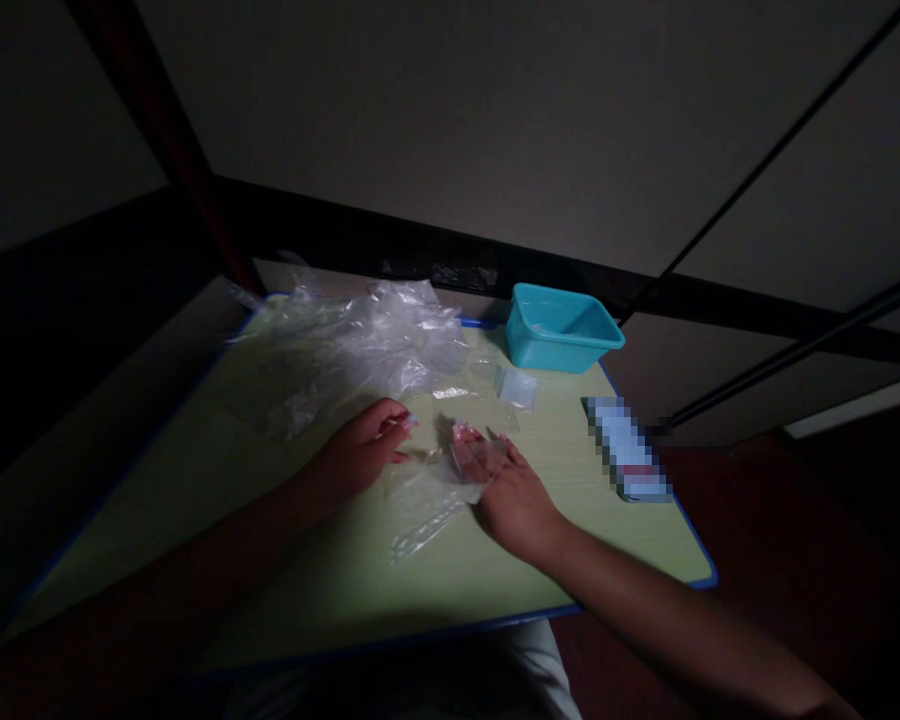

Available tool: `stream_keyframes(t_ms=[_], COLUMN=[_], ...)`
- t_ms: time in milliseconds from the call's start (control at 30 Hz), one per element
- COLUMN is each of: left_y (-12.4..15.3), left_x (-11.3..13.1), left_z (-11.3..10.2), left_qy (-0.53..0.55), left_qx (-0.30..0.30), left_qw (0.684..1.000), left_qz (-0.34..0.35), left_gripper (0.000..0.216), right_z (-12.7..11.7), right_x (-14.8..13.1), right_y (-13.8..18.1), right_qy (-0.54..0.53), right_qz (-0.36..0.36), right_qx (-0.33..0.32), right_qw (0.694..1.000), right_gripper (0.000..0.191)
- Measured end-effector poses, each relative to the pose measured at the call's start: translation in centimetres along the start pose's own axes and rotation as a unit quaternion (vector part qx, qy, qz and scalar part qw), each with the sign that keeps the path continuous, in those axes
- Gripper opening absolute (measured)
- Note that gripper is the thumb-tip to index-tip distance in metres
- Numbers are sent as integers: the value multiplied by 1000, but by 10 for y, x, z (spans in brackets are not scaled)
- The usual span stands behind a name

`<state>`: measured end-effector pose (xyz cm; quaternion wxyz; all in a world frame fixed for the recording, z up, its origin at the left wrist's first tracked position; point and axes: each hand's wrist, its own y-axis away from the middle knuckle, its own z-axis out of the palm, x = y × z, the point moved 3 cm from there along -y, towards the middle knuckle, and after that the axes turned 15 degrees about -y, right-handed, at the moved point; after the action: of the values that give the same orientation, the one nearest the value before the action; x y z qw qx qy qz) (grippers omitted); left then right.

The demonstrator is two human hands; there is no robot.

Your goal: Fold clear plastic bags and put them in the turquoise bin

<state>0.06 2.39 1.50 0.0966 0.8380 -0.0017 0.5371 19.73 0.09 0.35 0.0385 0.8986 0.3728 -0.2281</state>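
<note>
A crumpled clear plastic bag (436, 500) lies low over the table between my hands. My right hand (516, 492) is on its right side, with the film passing across the fingers, which look closed on it. To the left, my left hand (367, 445) hovers just above the bag with thumb and fingers curled close together. Whatever sits at its fingertips, if anything, is too small and dark to name. A small flat packet, pale blue and white (519, 388), rests beyond my right hand.
A heap of clear plastic bags (397, 335) covers the far left of the yellow-green table (285, 610), which has a blue edge. At the back right stands a turquoise bin (562, 350). A pixelated flat object (626, 450) lies near the right edge. Dark walls border the table.
</note>
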Motion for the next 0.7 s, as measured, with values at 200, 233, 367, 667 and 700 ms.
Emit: stream_keyframes(t_ms=[200,233,367,667,700], left_y=[1,2,8,15,14], left_x=[-4,-4,0,3,3], left_z=[0,0,6,9,9], left_qy=[1,-12,-71,-178,-180], left_qx=[-47,-53,-97,-95,-94], left_qw=[999,998,989,971,971], left_qz=[5,23,91,130,128], left_gripper=[30,28,22,21,24], right_z=[0,-1,-2,-6,-7], right_x=[5,6,9,0,-3], right_y=[1,2,3,2,2], right_qy=[-20,-25,-29,24,36], right_qz=[-7,-9,-11,1,5], right_qx=[36,46,65,14,2], right_qw=[999,999,997,1000,999], right_gripper=[78,75,68,75,76])
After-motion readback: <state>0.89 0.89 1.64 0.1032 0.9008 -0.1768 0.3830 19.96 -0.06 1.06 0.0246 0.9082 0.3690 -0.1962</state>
